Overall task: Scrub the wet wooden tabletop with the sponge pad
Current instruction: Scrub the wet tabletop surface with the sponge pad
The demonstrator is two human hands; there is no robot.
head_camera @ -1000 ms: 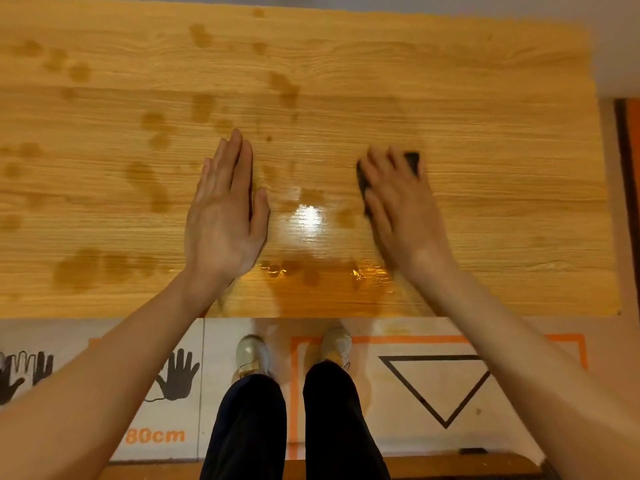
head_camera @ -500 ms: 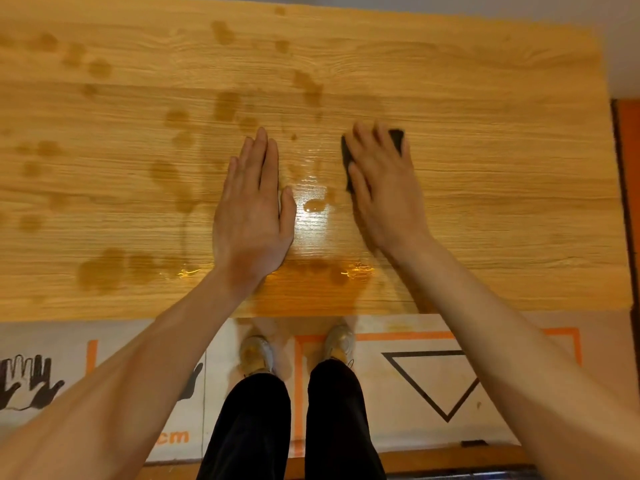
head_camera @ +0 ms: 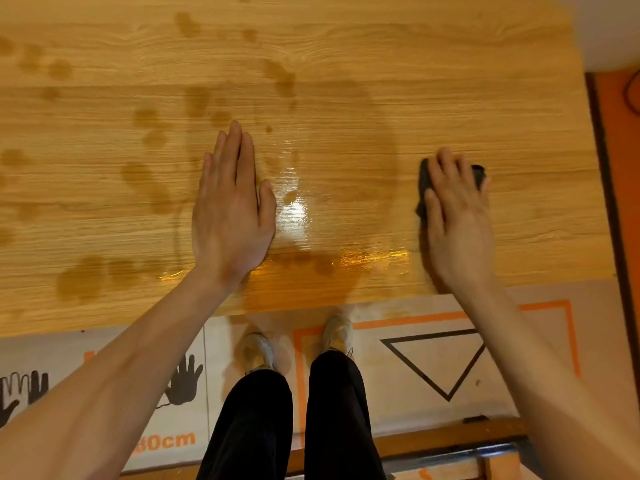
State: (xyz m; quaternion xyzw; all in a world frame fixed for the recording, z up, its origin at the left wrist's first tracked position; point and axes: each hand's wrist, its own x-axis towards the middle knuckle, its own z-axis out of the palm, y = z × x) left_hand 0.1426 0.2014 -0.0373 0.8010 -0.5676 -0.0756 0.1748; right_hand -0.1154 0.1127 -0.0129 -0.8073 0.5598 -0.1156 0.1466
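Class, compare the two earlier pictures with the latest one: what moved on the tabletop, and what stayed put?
The right hand slid the dark sponge pad rightward, away from the left hand, still pressing it down. The left hand stayed flat on the wet tabletop.

Both arms reach forward, bare to the elbow. The left hand (head_camera: 230,216) lies flat, palm down, fingers (head_camera: 239,157) straight and together. The right hand (head_camera: 457,216) presses palm down, fingers (head_camera: 446,171) slightly spread, well apart from the left.

Left hand (head_camera: 230,216) flat on bench (head_camera: 381,64) near middle; right hand (head_camera: 457,216) on sponge pad (head_camera: 423,183), well right of it; wet patch (head_camera: 294,213) between them.
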